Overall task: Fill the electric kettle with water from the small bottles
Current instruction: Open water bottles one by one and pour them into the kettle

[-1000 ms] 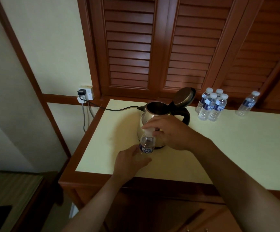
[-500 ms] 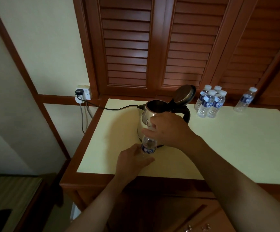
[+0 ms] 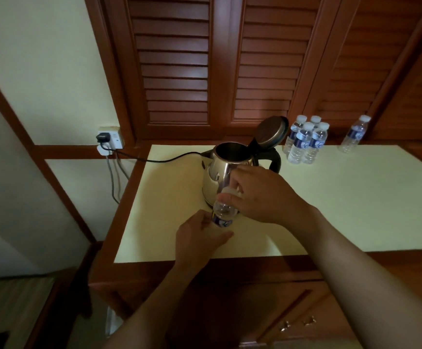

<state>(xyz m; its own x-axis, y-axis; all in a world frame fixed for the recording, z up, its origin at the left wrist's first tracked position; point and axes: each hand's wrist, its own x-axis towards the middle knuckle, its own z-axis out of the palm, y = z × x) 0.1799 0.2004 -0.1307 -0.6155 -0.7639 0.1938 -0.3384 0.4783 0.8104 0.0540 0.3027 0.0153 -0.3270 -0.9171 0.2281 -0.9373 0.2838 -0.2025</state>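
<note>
A steel electric kettle (image 3: 220,172) stands on the pale yellow tabletop (image 3: 356,197) with its lid (image 3: 271,132) flipped open. Just in front of it stands a small clear water bottle (image 3: 223,214) with a blue label. My left hand (image 3: 200,238) grips the bottle's lower body. My right hand (image 3: 263,195) comes from above and pinches its white cap (image 3: 227,191). A cluster of several small bottles (image 3: 305,142) stands behind the kettle to the right, and one more bottle (image 3: 355,137) stands alone further right.
The kettle's black cord (image 3: 154,159) runs left across the table to a wall socket (image 3: 110,139). Louvred wooden doors (image 3: 205,71) rise behind the table. The table's wooden front edge (image 3: 230,270) lies near me, with drawer handles (image 3: 298,323) below.
My right hand has lowered and shifted slightly on the cap, showing more of the kettle's open top. The bottle stays in place in my left hand.
</note>
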